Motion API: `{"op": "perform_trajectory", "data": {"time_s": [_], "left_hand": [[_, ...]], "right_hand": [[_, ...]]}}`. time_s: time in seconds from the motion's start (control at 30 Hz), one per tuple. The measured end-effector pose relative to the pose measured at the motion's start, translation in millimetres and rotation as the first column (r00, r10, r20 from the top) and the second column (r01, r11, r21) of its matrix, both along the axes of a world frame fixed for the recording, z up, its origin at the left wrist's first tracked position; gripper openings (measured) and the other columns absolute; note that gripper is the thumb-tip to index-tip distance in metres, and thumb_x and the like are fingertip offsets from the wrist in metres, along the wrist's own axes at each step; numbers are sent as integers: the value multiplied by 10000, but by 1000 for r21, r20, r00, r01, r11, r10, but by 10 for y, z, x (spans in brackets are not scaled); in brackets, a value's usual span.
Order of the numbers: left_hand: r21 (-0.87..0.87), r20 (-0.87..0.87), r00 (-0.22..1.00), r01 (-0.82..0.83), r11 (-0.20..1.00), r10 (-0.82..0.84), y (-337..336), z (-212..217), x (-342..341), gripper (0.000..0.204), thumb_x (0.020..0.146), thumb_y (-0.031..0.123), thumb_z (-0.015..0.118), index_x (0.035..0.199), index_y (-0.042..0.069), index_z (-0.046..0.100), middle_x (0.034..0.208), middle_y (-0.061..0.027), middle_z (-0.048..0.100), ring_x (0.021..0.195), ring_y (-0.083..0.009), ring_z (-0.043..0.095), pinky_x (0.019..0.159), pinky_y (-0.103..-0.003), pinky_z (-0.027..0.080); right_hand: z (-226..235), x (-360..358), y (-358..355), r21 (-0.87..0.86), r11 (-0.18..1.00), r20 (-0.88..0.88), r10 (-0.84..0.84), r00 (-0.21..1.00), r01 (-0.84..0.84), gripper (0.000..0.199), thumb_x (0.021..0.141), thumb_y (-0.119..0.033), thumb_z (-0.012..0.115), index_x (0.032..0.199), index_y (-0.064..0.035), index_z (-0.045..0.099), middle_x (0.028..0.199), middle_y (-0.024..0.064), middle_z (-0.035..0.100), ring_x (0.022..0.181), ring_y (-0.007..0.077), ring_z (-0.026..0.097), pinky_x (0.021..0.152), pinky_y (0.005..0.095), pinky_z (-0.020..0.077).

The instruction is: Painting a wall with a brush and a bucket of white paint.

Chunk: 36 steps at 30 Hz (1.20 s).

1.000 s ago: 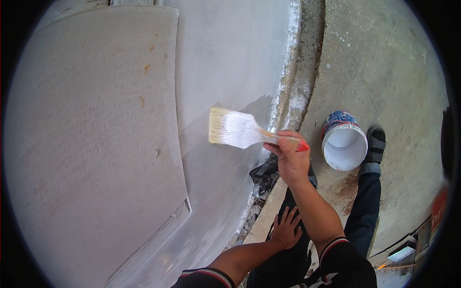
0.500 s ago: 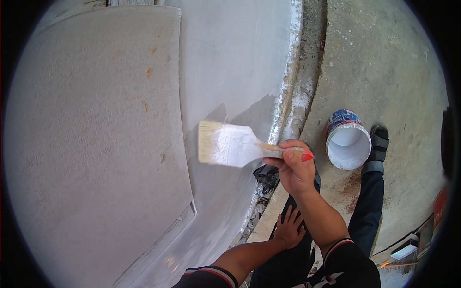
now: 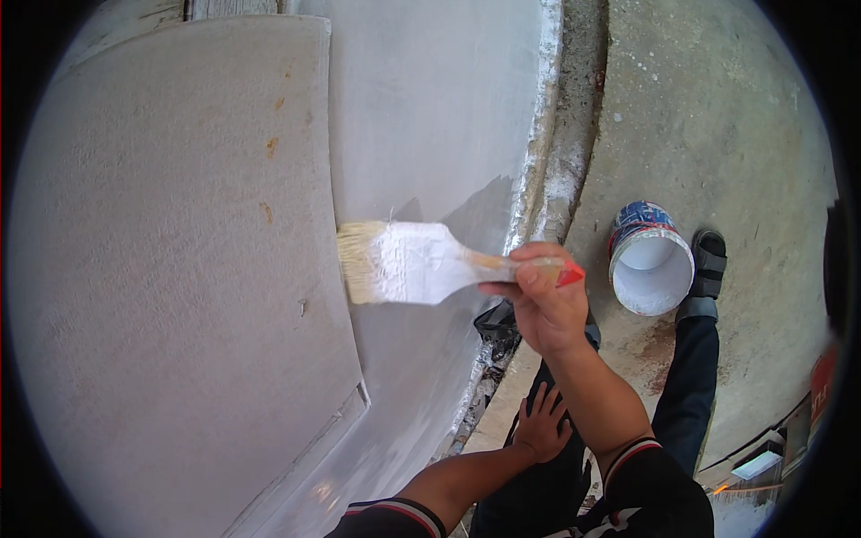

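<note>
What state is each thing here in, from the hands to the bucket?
Right hand: closed around the brush handle
Left hand: open, fingers spread on the dark trousers
Brush: coated white, bristle tips pale yellowish
Bucket: open, white inside, fill level unclear
Black plastic: crumpled
Sandal: worn on the foot
Grey panel: marked with orange-brown stains

The rough, grey-brown concrete floor (image 3: 717,152), flecked with white beyond the right hand (image 3: 549,300), carries a white-lined bucket (image 3: 642,217) just to that hand's right, with a sandalled foot (image 3: 708,262) beside it on the far side. A reddish-brown stain (image 3: 659,351) marks the concrete to the right of the person's right wrist. Crumpled black plastic (image 3: 498,325) lies along the floor's wall-side edge, left of the same hand.
</note>
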State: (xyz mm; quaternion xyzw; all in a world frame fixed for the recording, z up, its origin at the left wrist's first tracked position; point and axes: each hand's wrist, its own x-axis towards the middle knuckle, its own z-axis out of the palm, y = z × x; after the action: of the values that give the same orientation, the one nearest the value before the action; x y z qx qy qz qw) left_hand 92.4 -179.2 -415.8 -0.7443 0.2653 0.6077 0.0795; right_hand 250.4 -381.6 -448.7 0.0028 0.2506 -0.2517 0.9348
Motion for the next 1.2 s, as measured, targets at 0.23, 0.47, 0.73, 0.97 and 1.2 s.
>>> {"op": "perform_trajectory", "data": {"time_s": [0.23, 0.47, 0.73, 0.97, 1.2], "left_hand": [[-72, 58, 998, -11, 997, 16, 11, -3, 4, 570, 831, 316, 457, 1374, 210, 317, 1489, -93, 175, 1375, -331, 144, 1017, -627, 170], [-68, 56, 998, -14, 998, 17, -54, -10, 2, 575, 829, 313, 462, 1378, 218, 319, 1488, -89, 178, 1375, -328, 144, 1016, -622, 174], [-66, 45, 999, -12, 998, 15, -89, 11, 20, 532, 836, 300, 470, 1330, 125, 373, 1461, -121, 207, 1369, -344, 142, 1026, -608, 185], [-42, 35, 999, -25, 999, 27, -64, 9, 8, 569, 835, 311, 458, 1379, 217, 321, 1492, -83, 169, 1380, -322, 129, 1021, -622, 171], [-69, 43, 999, -20, 997, 23, -105, 19, 8, 543, 839, 302, 466, 1348, 153, 352, 1470, -107, 194, 1374, -336, 135, 1027, -611, 175]], "right_hand": [[-68, -15, -185, 8, 1000, -43, -11, 999, 11, 198, 902, -94, 533, 1047, 35, 500, 953, 158, 585, 894, 282, 634, 761, 413, 576], [-171, 56, -240, -60, 998, -114, -27, 993, 20, 199, 882, -77, 571, 1044, 29, 525, 976, 141, 574, 908, 270, 625, 764, 400, 572], [-76, 164, -343, -84, 996, -45, -22, 999, 19, 189, 876, -85, 586, 1024, 24, 547, 967, 133, 579, 885, 263, 629, 767, 410, 569], [-82, 83, -474, -31, 999, -14, -19, 1000, 18, 175, 885, -91, 572, 1017, 22, 550, 965, 120, 579, 879, 251, 627, 770, 400, 568], [-212, 211, -474, -137, 990, -160, -59, 985, 37, 171, 883, -106, 568, 1004, 15, 558, 948, 127, 585, 848, 254, 640, 737, 385, 575]]}}
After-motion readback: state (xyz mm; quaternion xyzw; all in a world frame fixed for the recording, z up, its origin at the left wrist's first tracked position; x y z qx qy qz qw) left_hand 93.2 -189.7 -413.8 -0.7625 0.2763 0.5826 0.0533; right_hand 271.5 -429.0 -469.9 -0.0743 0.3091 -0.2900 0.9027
